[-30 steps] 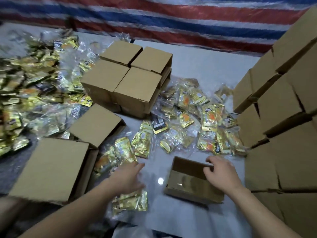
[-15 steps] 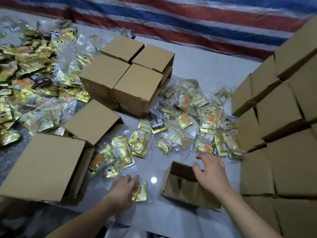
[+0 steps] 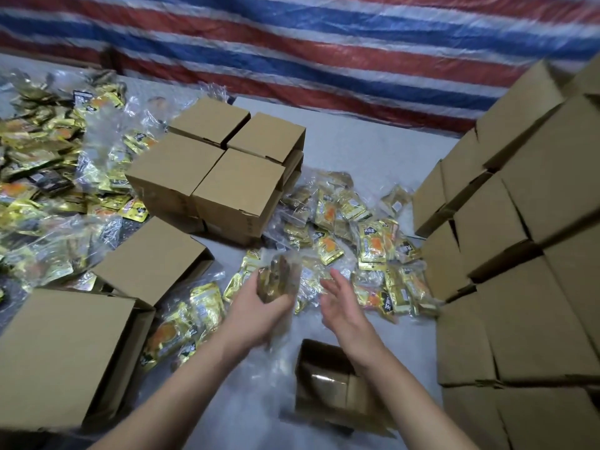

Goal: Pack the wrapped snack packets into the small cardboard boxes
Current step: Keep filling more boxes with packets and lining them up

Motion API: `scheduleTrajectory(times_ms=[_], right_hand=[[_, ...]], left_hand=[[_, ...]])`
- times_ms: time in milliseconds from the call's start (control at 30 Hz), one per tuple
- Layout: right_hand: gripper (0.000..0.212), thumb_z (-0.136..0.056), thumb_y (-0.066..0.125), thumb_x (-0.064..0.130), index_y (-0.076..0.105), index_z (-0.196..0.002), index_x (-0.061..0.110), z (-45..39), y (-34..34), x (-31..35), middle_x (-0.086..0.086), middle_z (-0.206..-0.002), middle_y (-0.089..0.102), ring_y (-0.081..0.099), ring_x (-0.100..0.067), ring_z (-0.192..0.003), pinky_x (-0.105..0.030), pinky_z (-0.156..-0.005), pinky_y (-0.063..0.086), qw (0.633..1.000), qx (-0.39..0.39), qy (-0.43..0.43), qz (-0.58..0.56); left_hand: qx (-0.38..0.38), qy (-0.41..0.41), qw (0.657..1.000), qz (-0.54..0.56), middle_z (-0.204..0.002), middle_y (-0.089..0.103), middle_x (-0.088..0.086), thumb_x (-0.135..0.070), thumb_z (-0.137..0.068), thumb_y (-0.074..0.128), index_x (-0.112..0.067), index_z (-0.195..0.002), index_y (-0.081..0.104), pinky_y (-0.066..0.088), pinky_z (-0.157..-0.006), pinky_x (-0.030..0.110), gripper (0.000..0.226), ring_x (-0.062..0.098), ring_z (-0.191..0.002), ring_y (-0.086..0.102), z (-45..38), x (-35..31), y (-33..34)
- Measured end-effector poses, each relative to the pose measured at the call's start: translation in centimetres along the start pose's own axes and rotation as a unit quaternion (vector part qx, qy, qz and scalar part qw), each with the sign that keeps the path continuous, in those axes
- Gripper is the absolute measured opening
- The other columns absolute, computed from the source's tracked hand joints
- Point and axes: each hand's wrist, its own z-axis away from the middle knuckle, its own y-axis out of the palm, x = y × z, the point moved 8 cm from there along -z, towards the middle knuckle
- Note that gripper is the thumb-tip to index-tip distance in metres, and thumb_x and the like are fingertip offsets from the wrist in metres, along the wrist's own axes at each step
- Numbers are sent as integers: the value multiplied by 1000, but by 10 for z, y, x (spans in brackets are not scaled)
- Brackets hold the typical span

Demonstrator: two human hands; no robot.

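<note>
While the left hand point(image 3: 259, 315) is up over the table, here's the picture, line by line.

Open box: small cardboard box point(image 3: 328, 381) sits low in the middle, mouth open and facing up toward the camera, blurred; I can't tell whether anything lies in it.

Held packet: a gold wrapped packet point(image 3: 277, 279) is in the air, above and to the left of the open box, long axis running up and away from the person, bottom end in the palm (motion blur smears its print).

Left hand: fingers curled round the packet's lower end, gripping it.

Right hand: right hand point(image 3: 341, 306) hovers just right of the packet, fingers straight and spread, holding nothing, not touching the box.

Centre heap: loose snack packets point(image 3: 370, 241) in clear wrap lie scattered on the grey table point(image 3: 350, 147) beyond the hands, pointing every which way.

Left heap: a bigger pile of packets point(image 3: 48, 177) fills the far left.

Closed boxes: a block of four boxes point(image 3: 211, 170) stands mid-table, lids shut; two more boxes point(image 3: 65, 349) lie at near left, one with packets point(image 3: 191, 319) just beside its open side.

Right stack: a wall of stacked boxes point(image 3: 526, 254) rises along the right edge.

Backdrop: a striped red, white and blue tarp point(image 3: 324, 43).
</note>
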Motion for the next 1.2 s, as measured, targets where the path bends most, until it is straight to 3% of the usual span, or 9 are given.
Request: scheduleTrajectory(times_ms=[67, 167, 300, 433, 500, 567, 767, 967, 1200], right_hand=[[121, -45, 67, 92, 30, -147, 40, -5, 14, 18, 24, -138, 51, 53, 3, -124, -29, -103, 49, 998, 27, 4, -56], [103, -38, 75, 87, 51, -126, 39, -5, -3, 42, 33, -109, 68, 64, 9, -105, -13, -79, 53, 992, 13, -41, -118], [102, -34, 82, 81, 48, -122, 41, 3, -39, 44, 31, -104, 70, 67, 4, -101, -16, -74, 54, 995, 1, -31, -90], [78, -62, 91, 45, 51, -129, 34, 4, -66, 21, 9, -106, 72, 69, -3, -87, -19, -66, 53, 998, -47, -5, -37], [64, -74, 85, 25, 52, -128, 28, 9, -82, 11, 1, -102, 69, 66, -1, -77, -20, -62, 50, 996, -90, -1, -8], [67, -67, 83, 32, 52, -126, 33, 18, -94, 2, 9, -101, 69, 66, 1, -82, -18, -69, 50, 995, -93, 1, 33], [71, -66, 82, 33, 50, -128, 41, 40, -75, -15, 29, -116, 64, 62, 6, -107, -10, -85, 46, 981, 58, -36, 180], [52, -69, 66, 42, 49, -118, 38, 35, -29, -77, 11, -101, 67, 63, -11, -91, -21, -71, 45, 844, 225, -7, 486], [30, -70, 66, 43, 51, -96, 49, -2, -32, -101, 17, -92, 61, 57, -7, -86, -28, -80, 48, 834, 315, 119, 437]], left_hand=[[50, 10, 995, 83, -97, 74, -9, -42, -75, 76, -34, -111, 60, 59, -70, 25, 41, 6, -86, 72, -3, -41, 38], [118, 1, 984, 132, -124, 63, -12, -52, -96, 55, -37, -129, 46, 51, -80, 18, 37, 3, -108, 63, -3, -75, 82], [205, -11, 975, 82, -153, 39, -5, -54, -102, 38, -23, -158, 15, 35, -110, 26, 68, 10, -136, 43, 2, -87, 110], [283, -30, 958, 32, -160, 29, -8, -53, -105, 28, -20, -156, 27, 16, -120, 28, 61, 7, -147, 25, 13, -86, 129], [320, -15, 947, 29, -155, 28, -20, -55, -104, 23, -30, -153, 33, 15, -116, 23, 55, -3, -145, 19, 20, -86, 130], [329, 5, 944, -7, -152, 21, -29, -62, -99, 23, -37, -155, 25, 13, -112, 20, 61, -11, -140, 15, 23, -69, 121], [266, 51, 904, -331, -160, 31, -5, -43, -103, 46, -21, -155, 27, 21, -117, 20, 60, 10, -146, 29, 18, 57, 80], [232, 5, 944, -235, -116, 63, -3, -35, -107, 39, -31, -125, 46, 45, -100, 32, 19, 11, -108, 60, 9, 103, 73], [221, -6, 952, -211, -123, 60, -7, -40, -108, 32, -30, -132, 45, 34, -85, 3, 29, 8, -113, 55, -5, 107, 69]])
